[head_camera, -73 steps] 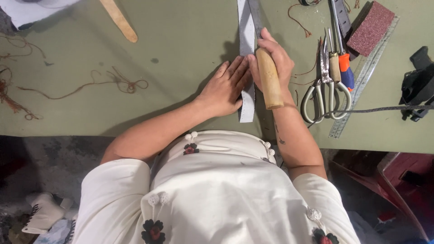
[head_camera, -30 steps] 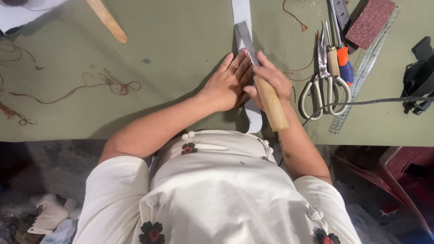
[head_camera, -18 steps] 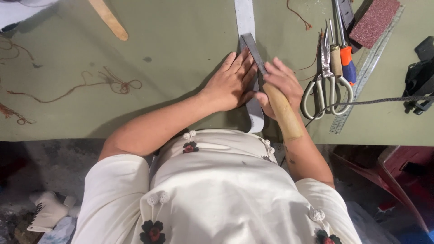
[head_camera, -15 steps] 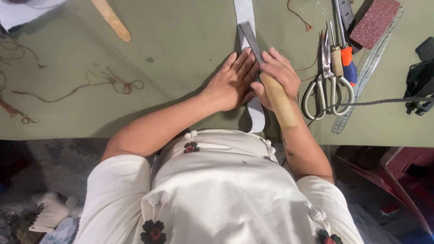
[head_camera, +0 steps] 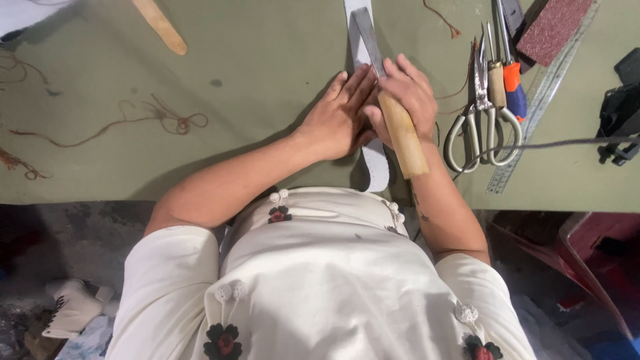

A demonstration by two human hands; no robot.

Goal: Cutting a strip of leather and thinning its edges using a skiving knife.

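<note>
My right hand (head_camera: 403,90) is clamped around the pale wooden handle (head_camera: 403,133) of a knife. The butt of the handle points back toward my body, and the flat grey blade (head_camera: 369,39) runs away from my knuckles. The blade lies along a long white strip (head_camera: 375,160) of material, which runs from the table edge nearest me, under both my hands, and out past the far edge of view. My left hand (head_camera: 341,115) lies flat just beside the right one, fingers together and pressed down on the strip, touching my right hand at the fingertips. It grips nothing; it only pins the strip to the green table (head_camera: 267,73).

Just to the outside of my right hand lie a pair of large metal scissors (head_camera: 481,127), loops toward me. Against them lie a tool with a wooden handle (head_camera: 496,83) and one with an orange and blue handle (head_camera: 512,90). A dark cord (head_camera: 533,143) crosses over the scissor loops, running off to the right. A little farther out a metal ruler (head_camera: 543,100) lies at a slant, with a reddish-brown abrasive block (head_camera: 553,27) at its far end and a black device (head_camera: 623,113) at the table's right edge.

Well out to the left of my left hand, loose brown thread (head_camera: 163,120) curls on the table, and farther still a flat wooden stick (head_camera: 160,27) lies near the far left corner.
</note>
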